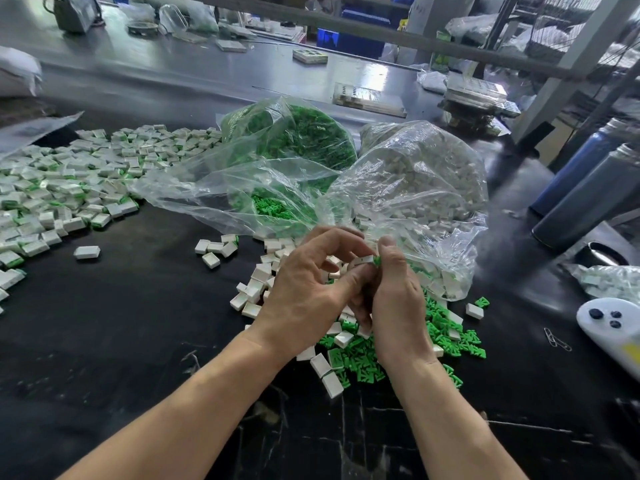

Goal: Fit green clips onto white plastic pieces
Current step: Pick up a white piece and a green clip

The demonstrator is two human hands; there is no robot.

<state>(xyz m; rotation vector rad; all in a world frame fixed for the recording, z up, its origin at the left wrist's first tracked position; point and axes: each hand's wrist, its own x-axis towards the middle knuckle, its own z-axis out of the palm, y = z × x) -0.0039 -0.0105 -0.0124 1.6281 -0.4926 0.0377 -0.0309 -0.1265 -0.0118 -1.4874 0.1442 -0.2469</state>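
Observation:
My left hand (308,289) pinches a white plastic piece (362,261) between thumb and fingers at the middle of the black table. My right hand (394,292) meets it there, its thumb and fingers pinching a green clip (376,260) against the end of that piece. Loose white pieces (254,292) and loose green clips (450,336) lie scattered under and around both hands. A clear bag of green clips (294,147) and a clear bag of white pieces (422,181) lie open just behind my hands.
A large heap of white pieces with green clips fitted (69,188) covers the left of the black table (121,341). At the right stand two dark cylinders (585,192), a white controller (609,323), paper clips (556,339) and a small bag of parts (609,282).

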